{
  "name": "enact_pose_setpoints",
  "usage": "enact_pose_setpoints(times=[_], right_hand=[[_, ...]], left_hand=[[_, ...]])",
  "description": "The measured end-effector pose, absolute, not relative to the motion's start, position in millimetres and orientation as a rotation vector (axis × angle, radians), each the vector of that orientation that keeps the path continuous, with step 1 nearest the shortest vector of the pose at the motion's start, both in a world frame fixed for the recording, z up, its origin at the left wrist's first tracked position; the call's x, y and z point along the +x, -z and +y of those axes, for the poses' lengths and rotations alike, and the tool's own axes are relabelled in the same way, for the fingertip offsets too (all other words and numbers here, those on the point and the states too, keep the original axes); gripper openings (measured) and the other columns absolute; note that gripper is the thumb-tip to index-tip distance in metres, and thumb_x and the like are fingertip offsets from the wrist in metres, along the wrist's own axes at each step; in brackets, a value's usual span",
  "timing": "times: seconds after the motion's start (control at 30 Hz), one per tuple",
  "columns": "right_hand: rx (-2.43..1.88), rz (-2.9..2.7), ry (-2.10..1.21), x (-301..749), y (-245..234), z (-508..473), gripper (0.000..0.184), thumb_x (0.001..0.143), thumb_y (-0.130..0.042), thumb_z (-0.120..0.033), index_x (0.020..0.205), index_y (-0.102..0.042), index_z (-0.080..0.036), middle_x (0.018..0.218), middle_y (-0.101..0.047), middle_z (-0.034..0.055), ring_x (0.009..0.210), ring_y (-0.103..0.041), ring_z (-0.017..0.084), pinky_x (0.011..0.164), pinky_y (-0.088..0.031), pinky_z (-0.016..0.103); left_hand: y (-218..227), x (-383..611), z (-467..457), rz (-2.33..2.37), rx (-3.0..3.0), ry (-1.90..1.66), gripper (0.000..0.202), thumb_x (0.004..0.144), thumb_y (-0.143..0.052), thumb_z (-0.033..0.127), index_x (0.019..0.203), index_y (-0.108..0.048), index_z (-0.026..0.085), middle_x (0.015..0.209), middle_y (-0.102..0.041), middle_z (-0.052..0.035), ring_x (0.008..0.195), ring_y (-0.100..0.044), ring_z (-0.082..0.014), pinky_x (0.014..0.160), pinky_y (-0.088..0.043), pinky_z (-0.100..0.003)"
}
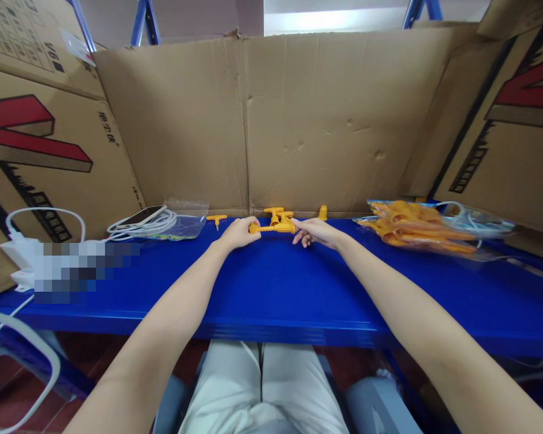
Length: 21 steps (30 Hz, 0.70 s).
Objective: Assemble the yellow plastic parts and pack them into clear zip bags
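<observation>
A yellow plastic piece with a ribbed, rod-like middle [270, 228] is held level just above the blue tabletop [280, 283]. My left hand [241, 233] is closed round its knobbed left end. At the wider right end, my right hand [317, 232] pinches it between thumb and forefinger, with the other fingers loosely curled below. Right behind it are more yellow plastic parts [276, 212], partly hidden by the held piece. To the left of my left hand lies a yellow T-shaped part [216, 219] with a thin threaded-looking stem. A small yellow piece [323, 212] stands behind my right hand.
Cardboard walls [344, 120] close in the back and both sides. On the right lies a clear bag of yellow parts [411, 226]. A phone [142, 217], coiled white cable [169, 224] and clear plastic packet [192, 220] lie left. White plugs [25, 265] are at far left.
</observation>
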State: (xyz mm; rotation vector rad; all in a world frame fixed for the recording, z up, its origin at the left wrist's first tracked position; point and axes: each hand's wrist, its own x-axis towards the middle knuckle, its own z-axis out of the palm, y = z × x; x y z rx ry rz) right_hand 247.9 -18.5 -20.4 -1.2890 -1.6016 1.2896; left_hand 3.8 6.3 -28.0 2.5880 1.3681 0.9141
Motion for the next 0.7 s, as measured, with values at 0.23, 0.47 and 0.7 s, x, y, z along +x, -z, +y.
enact_pose_setpoints(times=[0.23, 0.47, 0.7], right_hand=[[-1.137, -1.595, -1.372, 251.2, 18.5, -21.1, 0.026, 0.081, -0.062, -0.025, 0.103, -0.052, -0.013, 0.086, -0.069, 0.0094, 0.062, -0.065, 0.011, 0.058, -0.052, 0.021], [-1.141, -1.628, -1.341, 251.5, 20.6, -18.7, 0.019, 0.082, -0.061, -0.026, 0.093, -0.055, -0.012, 0.077, -0.07, 0.0092, 0.054, -0.062, 0.01, 0.052, -0.051, 0.019], [-1.24, -1.617, -1.318, 245.6, 21.4, -19.9, 0.037, 0.087, -0.047, -0.045, 0.076, -0.056, -0.011, 0.066, -0.069, 0.0115, 0.041, -0.057, 0.01, 0.041, -0.046, 0.019]], left_hand=[[29.4, 3.7, 8.4, 1.378, 2.552, -0.918, 0.025, 0.065, -0.055, 0.028, 0.088, -0.062, 0.019, 0.058, -0.055, 0.0027, 0.054, -0.047, -0.0123, 0.053, -0.031, -0.023], [29.4, 3.5, 9.2, 1.384, 2.55, -0.927, 0.026, 0.065, -0.057, 0.029, 0.088, -0.06, 0.019, 0.058, -0.053, 0.0035, 0.054, -0.046, -0.012, 0.053, -0.03, -0.023], [28.2, 4.5, 8.3, 1.425, 2.589, -0.92, 0.03, 0.067, -0.062, 0.042, 0.087, -0.059, 0.02, 0.058, -0.05, 0.0038, 0.054, -0.044, -0.0116, 0.052, -0.028, -0.022]])
